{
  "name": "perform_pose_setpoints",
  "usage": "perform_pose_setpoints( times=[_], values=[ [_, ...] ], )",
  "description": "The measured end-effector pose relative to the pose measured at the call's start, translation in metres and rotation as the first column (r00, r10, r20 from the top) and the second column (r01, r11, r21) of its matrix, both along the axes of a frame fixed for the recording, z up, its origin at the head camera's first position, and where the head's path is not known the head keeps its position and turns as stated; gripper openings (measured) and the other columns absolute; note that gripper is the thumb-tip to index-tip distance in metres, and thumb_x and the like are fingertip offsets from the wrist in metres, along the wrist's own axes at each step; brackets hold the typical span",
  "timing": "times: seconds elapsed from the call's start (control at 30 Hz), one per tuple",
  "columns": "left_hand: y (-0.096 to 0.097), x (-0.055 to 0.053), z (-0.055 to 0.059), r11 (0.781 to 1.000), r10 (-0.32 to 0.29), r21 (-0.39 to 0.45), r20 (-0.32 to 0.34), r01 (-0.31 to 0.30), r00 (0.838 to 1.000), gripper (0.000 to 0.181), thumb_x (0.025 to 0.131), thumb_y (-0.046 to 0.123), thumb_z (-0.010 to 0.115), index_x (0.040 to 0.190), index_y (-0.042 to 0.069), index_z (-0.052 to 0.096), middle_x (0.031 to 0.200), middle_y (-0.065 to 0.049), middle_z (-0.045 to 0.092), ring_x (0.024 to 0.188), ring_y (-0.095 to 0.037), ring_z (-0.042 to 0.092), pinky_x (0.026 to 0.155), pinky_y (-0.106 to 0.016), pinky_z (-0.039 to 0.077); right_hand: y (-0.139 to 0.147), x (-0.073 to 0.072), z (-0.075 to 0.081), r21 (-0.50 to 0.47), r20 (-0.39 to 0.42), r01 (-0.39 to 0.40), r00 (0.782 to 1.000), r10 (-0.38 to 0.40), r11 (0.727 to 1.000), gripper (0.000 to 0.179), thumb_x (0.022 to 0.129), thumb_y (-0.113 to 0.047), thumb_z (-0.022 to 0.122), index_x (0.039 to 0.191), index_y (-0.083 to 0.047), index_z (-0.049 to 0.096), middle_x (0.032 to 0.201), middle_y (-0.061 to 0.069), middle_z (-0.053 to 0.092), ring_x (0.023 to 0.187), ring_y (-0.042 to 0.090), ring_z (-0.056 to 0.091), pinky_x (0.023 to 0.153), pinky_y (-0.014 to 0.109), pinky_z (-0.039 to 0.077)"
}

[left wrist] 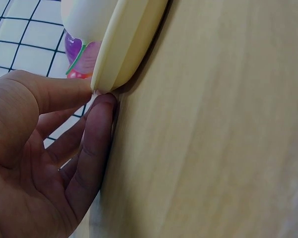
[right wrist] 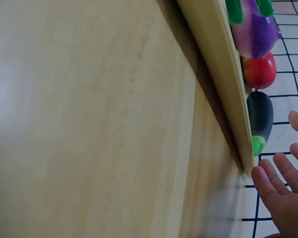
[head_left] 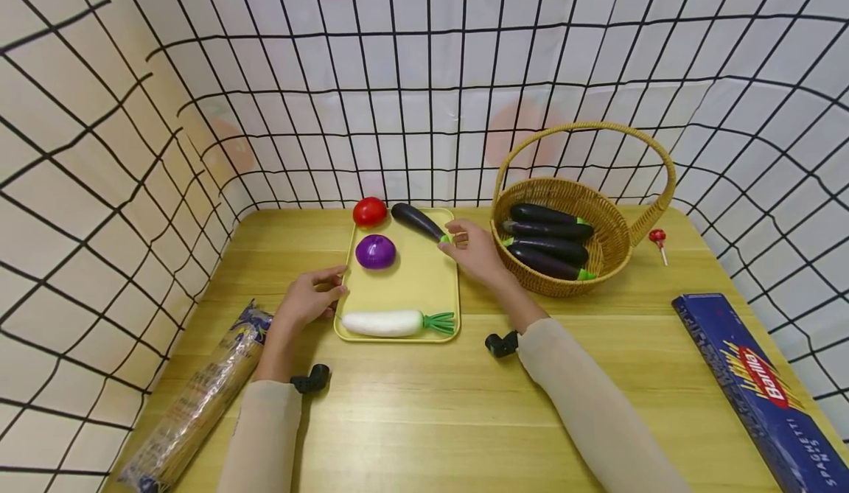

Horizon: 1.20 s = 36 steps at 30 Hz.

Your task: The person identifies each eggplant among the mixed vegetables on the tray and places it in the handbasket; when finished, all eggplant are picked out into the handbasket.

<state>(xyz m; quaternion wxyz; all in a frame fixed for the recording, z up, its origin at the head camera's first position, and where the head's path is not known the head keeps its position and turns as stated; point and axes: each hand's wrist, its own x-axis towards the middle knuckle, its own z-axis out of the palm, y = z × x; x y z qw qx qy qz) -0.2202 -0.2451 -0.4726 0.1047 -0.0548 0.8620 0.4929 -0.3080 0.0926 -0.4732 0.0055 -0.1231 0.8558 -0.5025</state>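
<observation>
A yellow tray [head_left: 398, 287] lies on the wooden table with a tomato [head_left: 369, 212], a purple onion [head_left: 376, 252], a white radish [head_left: 383, 323] with green leaves, and an eggplant [head_left: 418, 222]. My left hand [head_left: 308, 298] pinches the tray's left rim; in the left wrist view its thumb [left wrist: 64, 94] is at the rim and a fingertip just beneath. By the tray's upper right edge, my right hand [head_left: 474, 251] has its fingers spread beside the eggplant's green stem end. The right wrist view shows those fingers [right wrist: 283, 171] extended, with nothing between them and the thumb.
Right of the tray stands a wicker basket [head_left: 540, 285] with a tall handle, holding several eggplants [head_left: 549, 230]. A lollipop [head_left: 657, 236] and a blue spaghetti box [head_left: 763, 382] lie farther right. At left is a clear pasta bag [head_left: 199, 397]. Black wire grid [head_left: 427, 88] surrounds the table.
</observation>
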Motion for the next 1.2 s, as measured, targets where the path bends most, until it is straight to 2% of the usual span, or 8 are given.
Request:
perform_pose_setpoints(
  times=[0.2, 0.4, 0.77, 1.0, 1.2],
  values=[
    [0.001, -0.001, -0.001, 1.0, -0.004, 0.01, -0.003, 0.004, 1.0, 0.049, 0.101, 0.02, 0.068, 0.149, 0.019, 0.057, 0.128, -0.014, 0.061, 0.081, -0.016, 0.063, 0.063, -0.026, 0.059, -0.006, -0.005, 0.0, 0.044, -0.001, 0.002, 1.0, -0.002, 0.999, 0.052, 0.096, -0.029, 0.075, 0.14, -0.006, 0.058, 0.14, 0.014, 0.061, 0.124, 0.035, 0.061, 0.106, 0.049, 0.052],
    [-0.002, -0.001, -0.002, 1.0, -0.002, 0.013, 0.01, 0.002, 1.0, 0.051, 0.101, 0.02, 0.068, 0.15, 0.02, 0.056, 0.129, -0.014, 0.06, 0.079, -0.017, 0.061, 0.063, -0.025, 0.058, -0.015, -0.01, -0.002, 0.06, 0.003, -0.01, 1.0, 0.01, 0.998, 0.053, 0.096, -0.027, 0.075, 0.141, -0.004, 0.057, 0.142, 0.016, 0.06, 0.127, 0.037, 0.059, 0.111, 0.048, 0.049],
    [-0.004, 0.0, -0.002, 0.999, -0.022, 0.036, 0.008, 0.022, 1.0, 0.053, 0.101, 0.019, 0.069, 0.152, 0.02, 0.054, 0.129, -0.014, 0.061, 0.08, -0.015, 0.06, 0.062, -0.024, 0.056, -0.027, -0.02, -0.007, 0.119, -0.031, -0.023, 0.999, 0.027, 0.993, 0.059, 0.098, -0.025, 0.072, 0.149, -0.006, 0.051, 0.152, 0.016, 0.051, 0.129, 0.036, 0.057, 0.11, 0.048, 0.049],
    [-0.001, -0.001, -0.001, 0.999, -0.021, 0.041, 0.017, 0.02, 1.0, 0.052, 0.101, 0.019, 0.068, 0.151, 0.019, 0.054, 0.132, -0.015, 0.06, 0.079, -0.016, 0.061, 0.063, -0.024, 0.057, -0.031, -0.027, -0.013, 0.197, -0.005, -0.012, 1.0, 0.013, 0.98, 0.057, 0.102, -0.027, 0.066, 0.154, -0.011, 0.048, 0.149, 0.014, 0.056, 0.126, 0.032, 0.059, 0.106, 0.047, 0.051],
    [-0.001, -0.001, 0.0, 0.999, -0.02, 0.043, 0.026, 0.019, 0.999, 0.051, 0.102, 0.019, 0.067, 0.152, 0.02, 0.054, 0.132, -0.015, 0.059, 0.081, -0.016, 0.061, 0.064, -0.024, 0.057, -0.033, -0.026, -0.011, 0.22, -0.018, -0.007, 1.0, 0.012, 0.976, 0.049, 0.105, -0.02, 0.061, 0.152, -0.01, 0.051, 0.141, 0.017, 0.063, 0.125, 0.033, 0.062, 0.103, 0.047, 0.053]
  ],
)
